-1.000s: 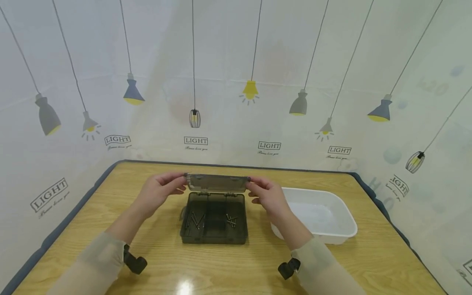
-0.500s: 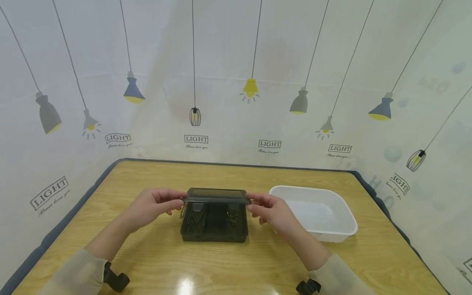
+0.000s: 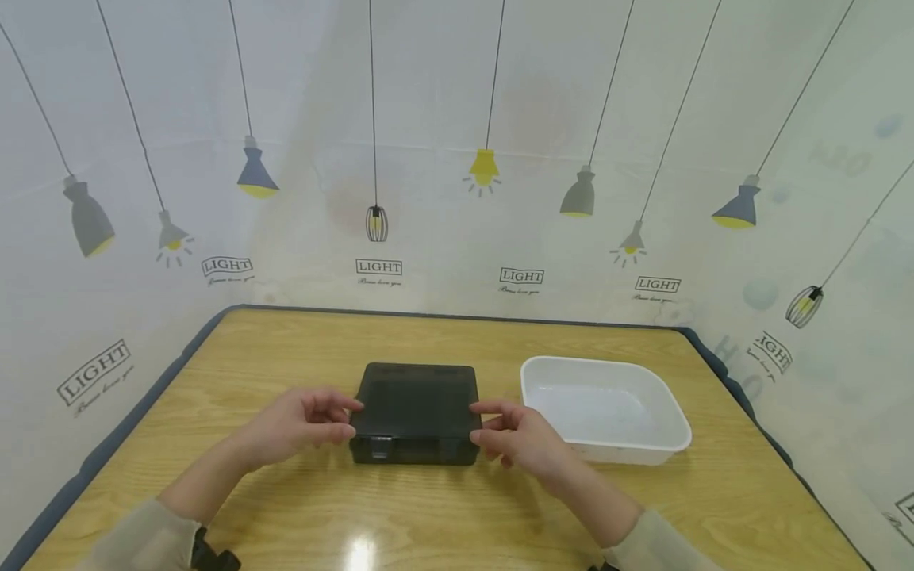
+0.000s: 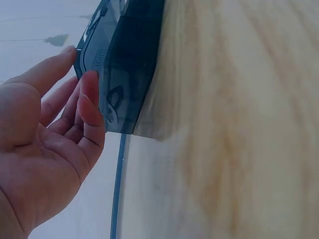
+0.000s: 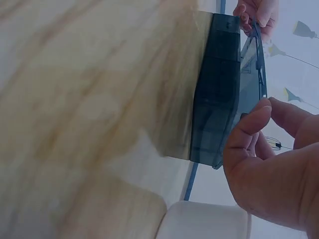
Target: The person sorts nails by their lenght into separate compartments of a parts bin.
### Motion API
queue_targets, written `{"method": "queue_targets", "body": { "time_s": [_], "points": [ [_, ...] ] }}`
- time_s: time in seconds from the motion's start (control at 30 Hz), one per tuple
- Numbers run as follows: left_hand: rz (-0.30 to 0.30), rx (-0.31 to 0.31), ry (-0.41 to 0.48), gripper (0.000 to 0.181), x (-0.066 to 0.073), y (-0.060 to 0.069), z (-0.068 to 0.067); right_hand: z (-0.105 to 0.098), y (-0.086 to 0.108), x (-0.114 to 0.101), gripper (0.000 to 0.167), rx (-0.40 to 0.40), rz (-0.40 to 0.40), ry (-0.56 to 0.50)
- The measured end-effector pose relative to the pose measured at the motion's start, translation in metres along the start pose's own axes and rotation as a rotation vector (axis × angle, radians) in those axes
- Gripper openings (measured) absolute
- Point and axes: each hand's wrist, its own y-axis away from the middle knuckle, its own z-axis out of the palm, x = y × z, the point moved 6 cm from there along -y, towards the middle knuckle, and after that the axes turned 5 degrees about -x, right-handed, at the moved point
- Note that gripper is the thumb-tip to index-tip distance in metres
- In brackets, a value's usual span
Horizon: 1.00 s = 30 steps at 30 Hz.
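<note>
A dark translucent plastic storage box [image 3: 414,452] rests on the table in the middle of the head view. Its hinged lid [image 3: 417,400] is lowered over it, but the right wrist view shows a wedge-shaped gap at the lid's front edge. My left hand [image 3: 300,424] pinches the lid's left edge between thumb and fingers. On the opposite side, my right hand [image 3: 528,444] pinches the lid's right edge, also visible in the right wrist view, where the thumb and index finger meet at the lid corner. The box's contents are hidden under the dark lid.
A white rectangular tray [image 3: 607,408] stands right of the box, close behind my right hand. The wooden table [image 3: 428,515] has a dark blue edge along the back and sides. A printed cloth wall [image 3: 443,103] with lamp drawings rises behind it.
Both hands have brought the raised lid forward and down over the box, from upright to nearly level. The thin metal pieces seen inside earlier are now covered. The tray has stayed put.
</note>
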Motion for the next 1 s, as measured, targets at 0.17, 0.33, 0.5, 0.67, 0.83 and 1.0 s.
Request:
{"method": "queue_targets", "body": {
  "time_s": [0.17,0.33,0.5,0.67,0.83,1.0],
  "points": [
    [0.02,-0.031,0.02,0.049,-0.001,0.001,0.007,0.0,-0.001,0.008,0.049,-0.011,0.04,0.014],
    [0.024,-0.038,0.04,0.049,-0.001,0.002,0.01,0.0,0.0,0.009,0.049,-0.023,0.048,0.044],
    [0.011,-0.052,0.097,0.05,-0.003,0.002,0.011,0.002,0.0,0.011,0.046,-0.032,0.053,0.034],
    [0.009,-0.062,0.139,0.051,-0.005,0.003,0.011,0.006,-0.003,0.012,0.045,-0.055,0.039,0.011],
    [0.001,-0.064,0.172,0.051,-0.008,0.004,0.011,0.009,-0.006,0.011,0.046,-0.081,0.032,-0.002],
    [-0.012,-0.078,0.183,0.051,-0.01,0.007,0.012,0.009,-0.008,0.015,0.046,-0.106,0.037,-0.014]
  ]
}}
